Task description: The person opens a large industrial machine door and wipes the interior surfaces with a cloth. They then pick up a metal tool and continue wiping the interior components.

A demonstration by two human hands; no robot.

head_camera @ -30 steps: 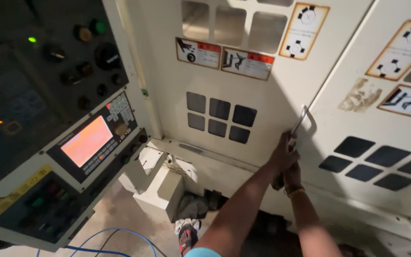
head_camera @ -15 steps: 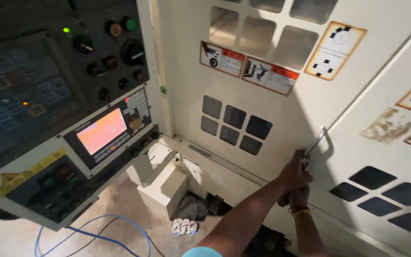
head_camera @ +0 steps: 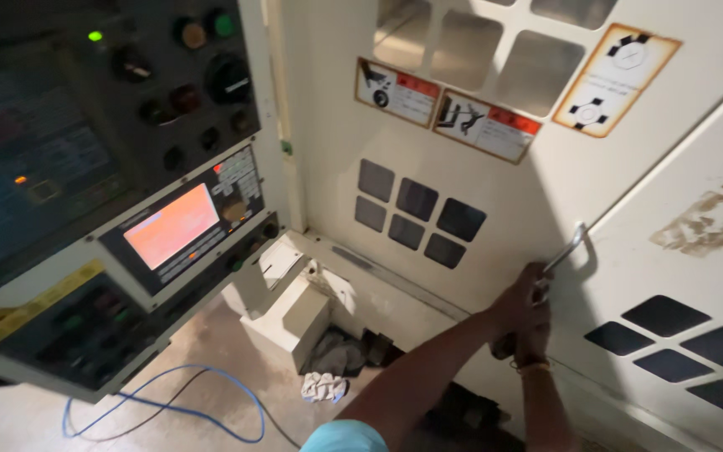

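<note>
Both hands reach up to the door handle (head_camera: 569, 249), a thin metal bar bent out from the cream machine door (head_camera: 679, 192), set at the door's left edge, right of the picture's middle. The left hand (head_camera: 519, 295) is curled shut around the lower end of the handle, fingers wrapped tight with no gap showing. The right hand (head_camera: 532, 341) sits just below it, touching it, and looks closed as well, though the left hand hides most of its fingers, so what it grips cannot be made out. The handle runs slanted, its top bend free above the hands, and its metal is bare and pale against the door's shadow. Left of the hands the front panel (head_camera: 395, 134) is flat, with dark square windows (head_camera: 420, 213) and warning stickers (head_camera: 445, 109) higher up; there is open room there and down toward the floor. Farther left the control panel (head_camera: 127, 201) juts out with an orange screen (head_camera: 171, 226), well apart from the arms. On the floor lie a white rag (head_camera: 324, 387) and a blue cable (head_camera: 169, 410).
</note>
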